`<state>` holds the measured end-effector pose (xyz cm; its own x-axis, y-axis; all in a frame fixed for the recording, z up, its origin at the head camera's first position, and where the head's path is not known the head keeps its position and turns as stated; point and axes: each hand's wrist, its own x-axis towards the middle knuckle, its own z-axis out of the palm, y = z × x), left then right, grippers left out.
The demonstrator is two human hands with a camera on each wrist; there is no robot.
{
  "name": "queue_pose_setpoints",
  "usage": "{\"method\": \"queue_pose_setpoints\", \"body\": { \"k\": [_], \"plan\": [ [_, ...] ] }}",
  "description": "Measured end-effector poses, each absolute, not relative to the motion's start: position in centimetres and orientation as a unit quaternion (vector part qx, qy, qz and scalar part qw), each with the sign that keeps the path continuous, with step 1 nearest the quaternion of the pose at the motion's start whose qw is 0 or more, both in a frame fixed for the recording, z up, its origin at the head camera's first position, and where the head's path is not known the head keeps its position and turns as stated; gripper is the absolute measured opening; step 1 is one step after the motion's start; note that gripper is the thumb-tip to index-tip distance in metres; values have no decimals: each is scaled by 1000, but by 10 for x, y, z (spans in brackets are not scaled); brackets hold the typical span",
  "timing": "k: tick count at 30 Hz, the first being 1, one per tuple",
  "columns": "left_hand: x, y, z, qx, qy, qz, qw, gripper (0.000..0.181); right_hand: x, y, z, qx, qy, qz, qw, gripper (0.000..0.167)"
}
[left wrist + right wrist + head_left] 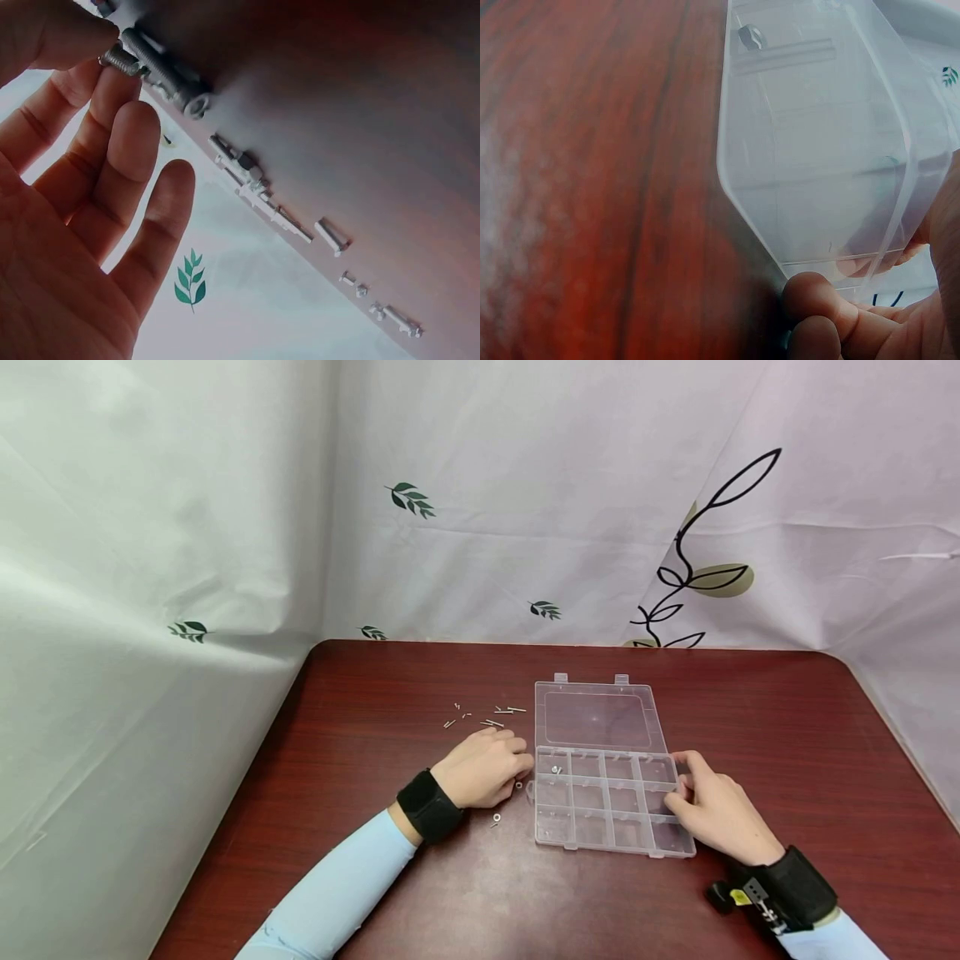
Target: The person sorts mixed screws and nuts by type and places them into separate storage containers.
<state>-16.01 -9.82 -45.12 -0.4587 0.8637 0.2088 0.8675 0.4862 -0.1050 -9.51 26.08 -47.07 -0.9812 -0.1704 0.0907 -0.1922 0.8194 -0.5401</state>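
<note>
Just left of the clear compartment box [592, 718], the left hand [483, 768] is low over the table. In the left wrist view that hand [90, 172] pinches a small threaded screw [120, 58] between thumb and fingertips, close to a larger bolt [169, 75]. The right hand [720, 810] holds the right edge of the box, whose lid lies open toward the back. Seen from the right wrist, the fingers of the right hand [870, 322] touch the box's corner, and a small metal nut [752, 37] shows through the plastic. Small metal pieces [556, 769] sit in a left compartment.
Several loose screws [504, 712] are scattered on the table [390, 693] behind the left hand. A washer-like ring [497, 817] and a small piece lie in front of that hand. A patterned white curtain [480, 552] hangs behind the table.
</note>
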Motion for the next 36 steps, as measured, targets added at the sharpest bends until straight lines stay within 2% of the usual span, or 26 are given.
{"method": "queue_pose_setpoints", "body": {
  "k": [6,13,25,36],
  "plan": [
    [-162,-101,-447,-506,-849,-35,145,9,-95,260,-470,95,-953,287,12,40],
    [-162,-99,-437,-506,-849,-70,136,7,-96,260,-469,97,-953,286,13,40],
    [-167,-74,-420,-529,-830,-80,159,6,-95,260,-471,96,-954,284,17,41],
    [-169,-63,-415,-542,-821,-80,162,10,-95,261,-471,97,-954,284,25,39]
  ]
}}
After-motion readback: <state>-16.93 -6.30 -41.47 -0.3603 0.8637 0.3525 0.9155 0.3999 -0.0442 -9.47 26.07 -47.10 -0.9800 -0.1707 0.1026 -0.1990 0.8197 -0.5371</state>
